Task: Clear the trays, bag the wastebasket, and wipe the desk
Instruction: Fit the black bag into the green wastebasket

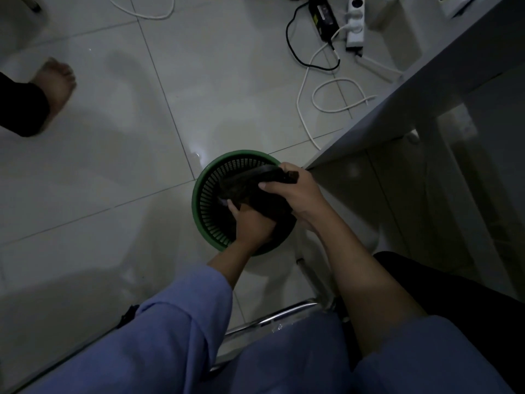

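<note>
A dim room with a pale tiled floor filled the view, seen from above by a seated person. At the right, the edge of a grey worktop ran diagonally from the far right corner down towards the middle. On the far floor beside it lay a white power strip, a black adapter and loose white and black cables. Another person's bare foot showed at the far left.

Near the centre stood a round green wastebasket with slatted sides, on the floor just beside the worktop's near corner. Over its open mouth hung a black bag, crumpled and partly folded, its long axis running from near left to far right across the basket. It looked like thin, limp plastic, not yet opened out and not yet lining the rim.

Both hands were on the bag. The left hand, in a blue sleeve, sat at the near side with its fingers curled around the bag's lower end inside the basket. The right hand gripped the upper end at the far right, fingers pressed closed over the plastic.

The bag's mouth seemed to lie under the right hand, so spreading it would likely start there.
</note>
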Motion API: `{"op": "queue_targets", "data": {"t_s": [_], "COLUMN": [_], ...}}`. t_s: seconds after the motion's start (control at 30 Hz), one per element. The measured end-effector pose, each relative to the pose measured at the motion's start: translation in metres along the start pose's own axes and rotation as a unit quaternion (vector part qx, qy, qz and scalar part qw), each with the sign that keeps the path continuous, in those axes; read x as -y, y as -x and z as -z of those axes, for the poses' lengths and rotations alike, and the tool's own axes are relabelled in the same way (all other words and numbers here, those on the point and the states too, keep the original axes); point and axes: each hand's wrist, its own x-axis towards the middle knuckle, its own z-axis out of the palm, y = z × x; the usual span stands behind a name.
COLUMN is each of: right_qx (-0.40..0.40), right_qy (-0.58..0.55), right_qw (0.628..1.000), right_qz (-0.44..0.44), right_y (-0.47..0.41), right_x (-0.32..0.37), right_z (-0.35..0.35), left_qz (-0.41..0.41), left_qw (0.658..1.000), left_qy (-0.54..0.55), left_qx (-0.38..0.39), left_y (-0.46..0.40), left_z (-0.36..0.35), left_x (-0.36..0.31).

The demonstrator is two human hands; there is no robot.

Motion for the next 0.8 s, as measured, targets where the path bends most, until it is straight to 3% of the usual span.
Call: {"op": "queue_targets", "data": {"t_s": [0.07,0.17,0.27,0.3,0.37,0.43,0.5,0.6,0.8], "right_qx": [0.001,0.002,-0.091,-0.126,-0.153,-0.071,0.044,0.080,0.025], "right_qy": [-0.005,-0.086,-0.182,-0.163,0.004,0.247,0.365,0.431,0.387], "right_qw": [1.000,0.996,0.977,0.975,0.983,0.964,0.929,0.898,0.922], "right_qz": [-0.004,-0.010,-0.063,-0.082,-0.099,-0.065,-0.038,-0.033,0.021], "right_y": [0.000,-0.002,-0.011,-0.014,-0.012,-0.006,-0.007,-0.008,-0.017], "right_x": [0.000,0.004,0.001,-0.006,-0.026,-0.050,-0.067,-0.077,-0.081], "right_z": [0.000,0.001,0.017,0.024,0.035,0.036,0.024,0.001,-0.018], "left_qz": [-0.008,0.013,0.068,0.082,0.091,0.093,0.088,0.066,0.049], "left_qw": [1.000,0.996,0.980,0.977,0.971,0.959,0.950,0.944,0.940], "left_qy": [-0.004,0.083,0.186,0.194,0.213,0.259,0.294,0.319,0.329], "left_qx": [0.011,0.000,-0.037,-0.046,-0.064,-0.073,-0.065,-0.046,-0.071], "left_y": [0.000,-0.002,-0.003,-0.002,-0.002,-0.004,-0.002,0.000,0.000], "left_z": [-0.002,-0.004,-0.003,-0.001,0.004,0.007,0.012,0.016,0.029], "left_x": [0.004,0.005,0.002,0.000,-0.002,-0.004,-0.010,-0.016,-0.012]}}
